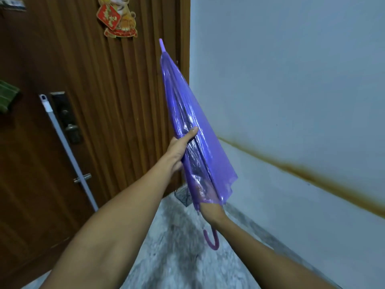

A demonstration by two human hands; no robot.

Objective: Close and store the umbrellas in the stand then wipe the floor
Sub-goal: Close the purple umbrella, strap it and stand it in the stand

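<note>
Pale blue wall (291, 80) fills the right side, w/ a brown stain band (302, 172) running diagonally across it. Brown wood door (116, 90) on the left, ribbed panel, w/ a red-and-gold tiger decoration (117, 17) stuck near the top. Dark lock plate (66, 117) and a metal lever handle (83, 177) sit lower on the door. Mop pole (68, 151), white/grey, leans across the door beside the lock. Something green (7, 95) hangs at the far left edge; can't tell what. Floor (177, 257) is grey speckled stone, blurred.

Umbrella (200, 142), translucent purple, is folded down but loose, canopy not wrapped. It's held up in the air in front of the door/wall corner, tilted, tip (162, 44) pointing up and away, hooked handle (211, 239) hanging low near the floor side.

Left hand (179, 151) holds the canopy around mid-length from the left side: thumb lies across the near face of the plastic, the other fingers are behind the folds, out of sight. Right hand (208, 202) is up inside the lower, open end of the canopy, seen only dimly through the purple film; wrist comes out just below the hem, above the hook. Whether it's clamped on the shaft – can't tell.

Stand (184, 196), a dark wire-mesh thing, is on the floor in the corner by the door, mostly hidden behind the umbrella. Umbrella isn't in it.
</note>
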